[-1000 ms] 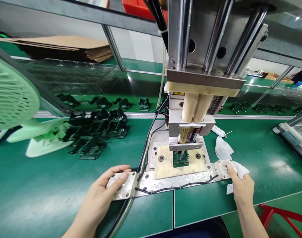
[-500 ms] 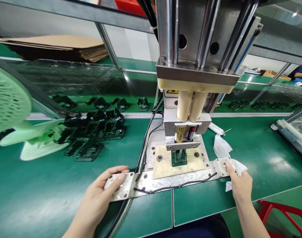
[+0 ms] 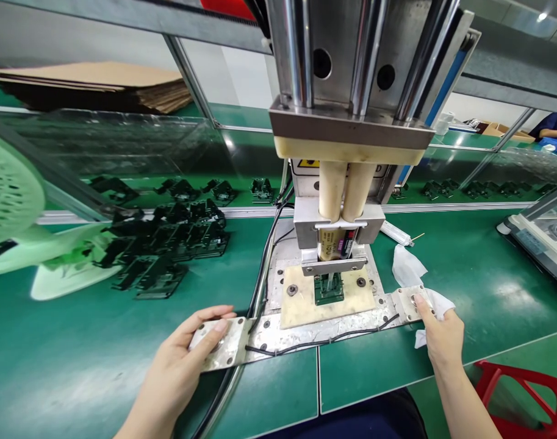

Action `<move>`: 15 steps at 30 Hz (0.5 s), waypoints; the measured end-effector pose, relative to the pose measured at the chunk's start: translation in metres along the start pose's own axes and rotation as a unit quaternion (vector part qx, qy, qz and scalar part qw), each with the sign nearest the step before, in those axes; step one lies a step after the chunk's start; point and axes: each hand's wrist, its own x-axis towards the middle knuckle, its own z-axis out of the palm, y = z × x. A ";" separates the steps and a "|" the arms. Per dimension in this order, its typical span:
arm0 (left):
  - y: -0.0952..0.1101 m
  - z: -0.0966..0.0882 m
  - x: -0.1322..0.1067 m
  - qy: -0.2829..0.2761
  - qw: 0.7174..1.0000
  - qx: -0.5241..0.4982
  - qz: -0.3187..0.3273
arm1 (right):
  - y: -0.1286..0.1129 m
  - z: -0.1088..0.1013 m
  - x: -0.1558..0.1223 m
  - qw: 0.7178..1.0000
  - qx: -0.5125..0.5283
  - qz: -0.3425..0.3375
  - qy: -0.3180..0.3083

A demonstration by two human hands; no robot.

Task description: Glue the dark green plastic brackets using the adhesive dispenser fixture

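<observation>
Your press [image 3: 351, 131] was smooth, shiny metal, its base [image 3: 301, 333] scuffed metal; your bench [image 3: 465, 256] looked glossy, the cardboard [image 3: 90, 76] matt, the fan [image 3: 10, 189] smooth plastic

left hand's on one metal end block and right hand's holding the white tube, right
No: the head view shows the right hand on the other metal end block, not the white tube; the left hand is on the left block.

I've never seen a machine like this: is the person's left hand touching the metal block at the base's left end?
Touching. The head view shows the left hand with its thumb lying across the metal block.
</observation>
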 end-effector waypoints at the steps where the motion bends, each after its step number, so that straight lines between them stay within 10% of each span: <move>1: -0.001 -0.001 0.000 0.001 1.000 0.001 -0.001 | -0.001 0.000 0.000 1.000 0.001 0.003 -0.001; 15: -0.004 -0.004 0.001 -0.008 1.000 0.022 -0.013 | -0.002 -0.001 -0.002 1.000 -0.001 0.012 0.001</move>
